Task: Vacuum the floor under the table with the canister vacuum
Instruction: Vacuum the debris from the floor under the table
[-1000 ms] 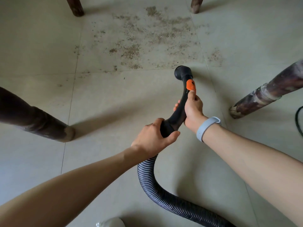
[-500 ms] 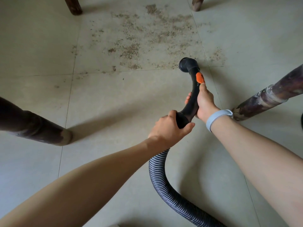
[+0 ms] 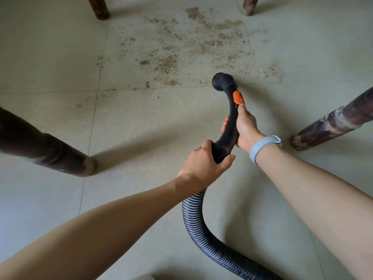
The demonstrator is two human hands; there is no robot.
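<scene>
A black curved vacuum handle (image 3: 232,116) with an orange slider (image 3: 238,98) ends in a round open nozzle (image 3: 222,81) just above the tiled floor. My right hand (image 3: 245,128) grips the handle's upper part, thumb just below the orange slider. My left hand (image 3: 203,164) grips the handle's base where the ribbed grey-black hose (image 3: 197,225) joins. The hose curves down to the bottom right and out of frame. Brown crumbly dirt (image 3: 181,47) is scattered over the tile beyond the nozzle; the nozzle sits at its near edge.
Four dark wooden table legs surround the area: one at near left (image 3: 60,156), one at near right (image 3: 331,124), two at the far top (image 3: 99,7) (image 3: 249,5). A grey band (image 3: 260,146) is on my right wrist. Pale floor tiles (image 3: 50,57) run in all directions.
Both hands have carried the handle forward and to the right, bringing the nozzle from the bare tile up to the near edge of the dirt patch.
</scene>
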